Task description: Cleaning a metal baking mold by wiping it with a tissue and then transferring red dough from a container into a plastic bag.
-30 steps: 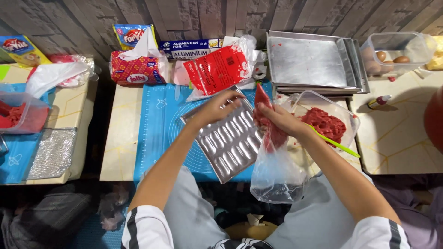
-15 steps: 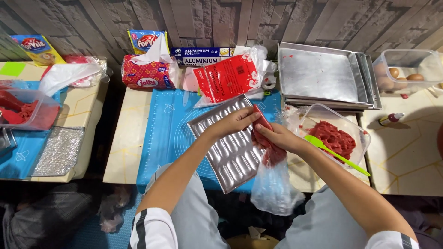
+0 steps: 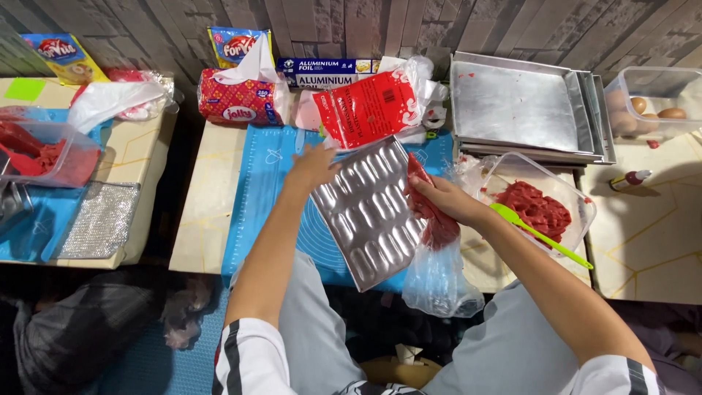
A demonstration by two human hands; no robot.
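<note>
A silver baking mould with several oblong hollows lies tilted on a blue silicone mat. My left hand rests on the mould's upper left corner. At the mould's right edge my right hand grips a clear plastic piping bag filled with red batter, its tip pointing toward the mould's top. The bag's loose end hangs over the table's front edge.
A clear tub of red batter with a green spatula sits right of the mould. Behind are stacked metal trays, a red bag, a foil box, a tissue pack. Eggs in a tub lie far right, another red-batter tub left.
The view has shifted slightly. My left hand moved from the mould's top toward its upper left corner, and my right hand with the piping bag slid to the mould's right edge.
</note>
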